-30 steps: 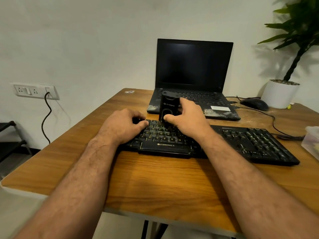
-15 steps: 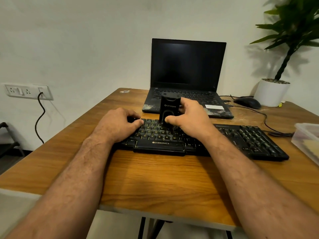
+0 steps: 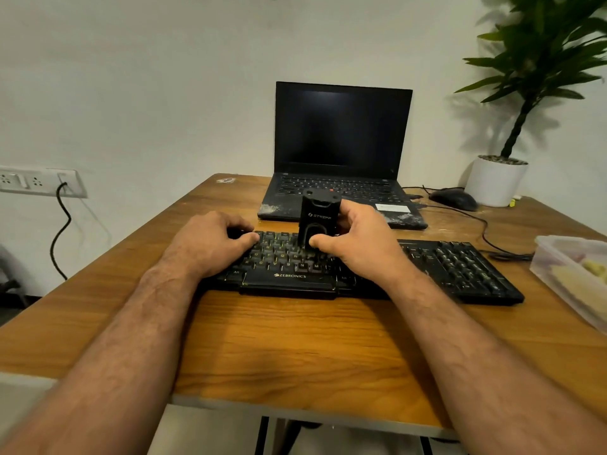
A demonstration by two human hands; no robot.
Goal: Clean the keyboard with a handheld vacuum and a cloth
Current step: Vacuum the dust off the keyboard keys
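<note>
Head view: the keyboard lies across the middle of the table, in front of an open laptop. The right hand grips a small black vacuum, fingers curled round its far side and the thumb pressed on its lower front. The vacuum stands upright with its lower end on the keys, left of the keyboard's middle. The left hand rests on the keyboard's left end, fingers curled down over the far edge and the thumb on the keys, seemingly holding it steady.

As a judgement, the task is in its 1st stage: vacuuming is under way and only 1 patch of keys sits under the nozzle. Nothing shows which rows are already done. The right half, number pad included, lies bare and well apart from the vacuum, so it probably waits its turn. The 2nd stage, wiping, is not begun: neither hand holds a cloth. A plastic box at the table's right edge holds something pale and yellowish; whether that is the cloth cannot be told.
</note>
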